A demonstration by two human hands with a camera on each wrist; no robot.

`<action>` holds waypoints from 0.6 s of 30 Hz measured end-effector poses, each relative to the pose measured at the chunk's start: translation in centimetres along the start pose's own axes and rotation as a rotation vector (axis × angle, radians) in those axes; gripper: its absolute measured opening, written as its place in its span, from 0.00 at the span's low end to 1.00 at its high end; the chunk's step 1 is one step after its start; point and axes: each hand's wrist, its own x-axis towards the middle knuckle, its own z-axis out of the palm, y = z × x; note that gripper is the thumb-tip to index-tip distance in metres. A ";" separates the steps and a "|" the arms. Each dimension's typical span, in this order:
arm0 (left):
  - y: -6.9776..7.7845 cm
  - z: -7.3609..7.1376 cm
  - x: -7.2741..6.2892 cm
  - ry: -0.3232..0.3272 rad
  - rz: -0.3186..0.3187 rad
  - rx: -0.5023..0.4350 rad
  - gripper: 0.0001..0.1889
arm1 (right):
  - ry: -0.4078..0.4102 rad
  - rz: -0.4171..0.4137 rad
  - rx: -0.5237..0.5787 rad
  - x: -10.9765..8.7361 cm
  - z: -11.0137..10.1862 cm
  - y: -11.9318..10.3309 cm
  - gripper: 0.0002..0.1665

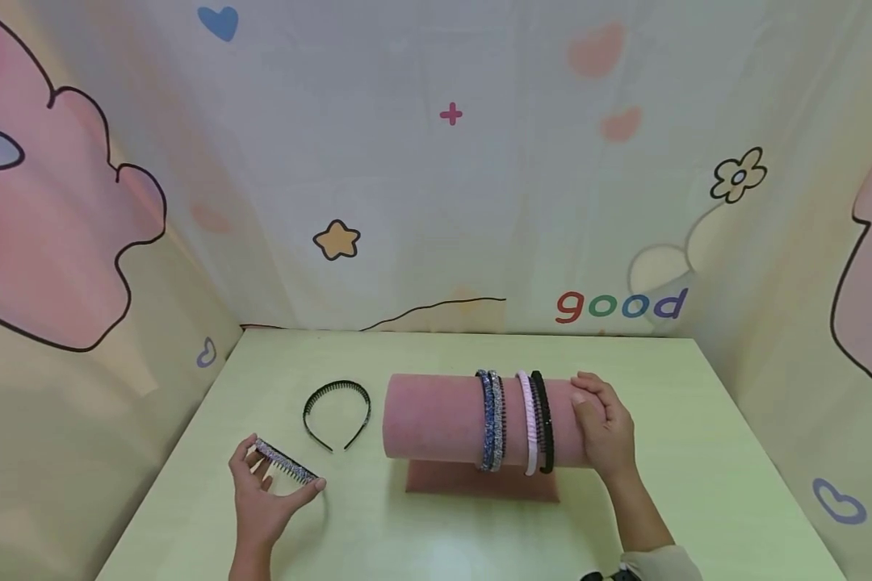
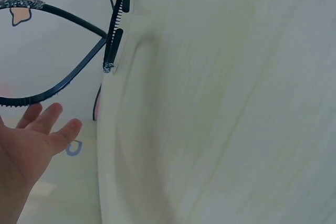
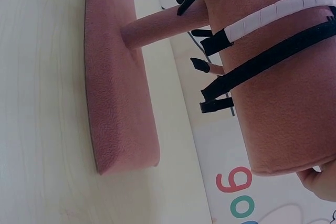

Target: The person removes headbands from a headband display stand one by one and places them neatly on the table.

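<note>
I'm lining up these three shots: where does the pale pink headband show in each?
Head: the pale pink headband sits right of centre, around the pink roll, just left of the black headband.
Left wrist: not in it.
Right wrist: the pale pink headband crosses the roll at upper right, above the black headband.
Shared landmark: the table, in all three.

Pale green table [image 1: 712, 468], lower half | whitish cloth wall [image 1: 400, 161], upper centre: orange star [image 1: 337, 240] left of centre, outlined flower [image 1: 739, 176] upper right, multicoloured word "good" [image 1: 622, 306] below it | large pink cartoon shape [image 1: 51, 242], upper left | soft glare [image 1: 472, 549], bottom centre
</note>
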 end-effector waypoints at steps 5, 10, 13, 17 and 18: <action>-0.2 0.3 0.1 0.038 0.008 -0.001 0.63 | 0.005 0.027 -0.018 0.4 -0.1 1.5 0.13; -0.8 0.2 0.4 0.090 0.011 0.056 0.62 | -0.003 0.032 -0.002 0.8 -0.1 2.9 0.13; -1.0 -0.1 0.7 0.127 0.009 0.076 0.61 | -0.008 0.024 0.011 0.5 0.0 2.2 0.13; -1.2 -0.5 1.4 0.164 0.006 0.064 0.61 | -0.013 0.023 -0.014 0.3 0.1 1.5 0.14; -1.2 -0.6 1.6 0.172 0.001 0.059 0.61 | -0.014 0.026 -0.020 0.4 0.1 1.7 0.14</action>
